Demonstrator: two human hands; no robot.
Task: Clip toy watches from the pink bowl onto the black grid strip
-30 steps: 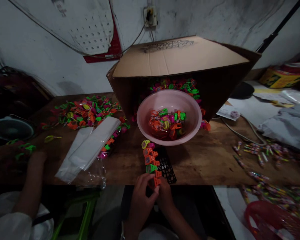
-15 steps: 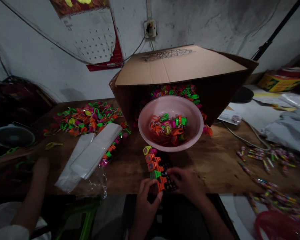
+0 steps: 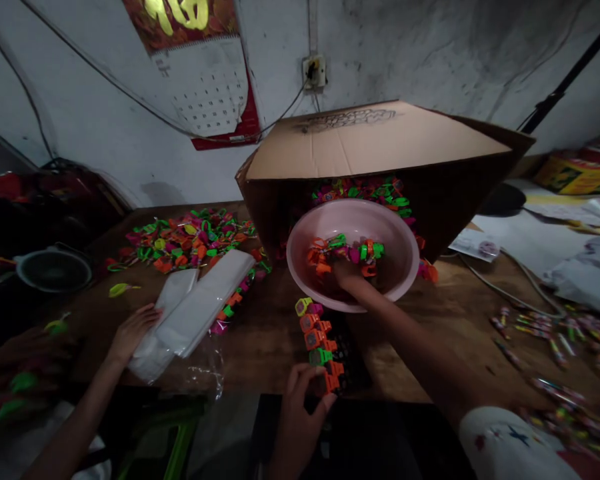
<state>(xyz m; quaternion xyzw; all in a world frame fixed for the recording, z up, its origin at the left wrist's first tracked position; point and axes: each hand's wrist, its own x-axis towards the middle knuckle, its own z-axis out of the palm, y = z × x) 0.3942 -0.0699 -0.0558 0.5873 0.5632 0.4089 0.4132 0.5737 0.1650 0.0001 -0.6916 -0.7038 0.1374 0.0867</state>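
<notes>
My right hand (image 3: 344,275) digs, grip hidden, among toys in the pink bowl (image 3: 397,240); my left hand (image 3: 303,407) pinches the toy row (image 3: 320,340) at the table's near edge.

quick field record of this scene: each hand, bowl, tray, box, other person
left hand: at near end of the toy row, fingers on it
right hand: in the pink bowl, among toys
tray: black grid, beside the row
box: cardboard, on its side behind bowl
other person: hand on white bags
</notes>
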